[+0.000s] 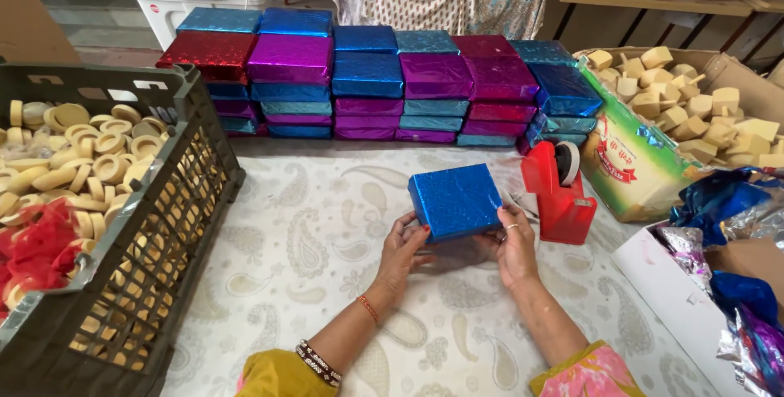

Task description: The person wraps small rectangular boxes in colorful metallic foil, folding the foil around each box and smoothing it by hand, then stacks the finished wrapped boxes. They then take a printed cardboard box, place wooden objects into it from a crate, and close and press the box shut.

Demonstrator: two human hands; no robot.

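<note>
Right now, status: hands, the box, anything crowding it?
Left hand and right hand both grip the blue wrapped box, held above the table. Red tape dispenser close on the right, apart. Nothing blocking.

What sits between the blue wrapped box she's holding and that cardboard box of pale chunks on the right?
The red tape dispenser stands between the blue wrapped box and the cardboard box, as the head view shows.
</note>
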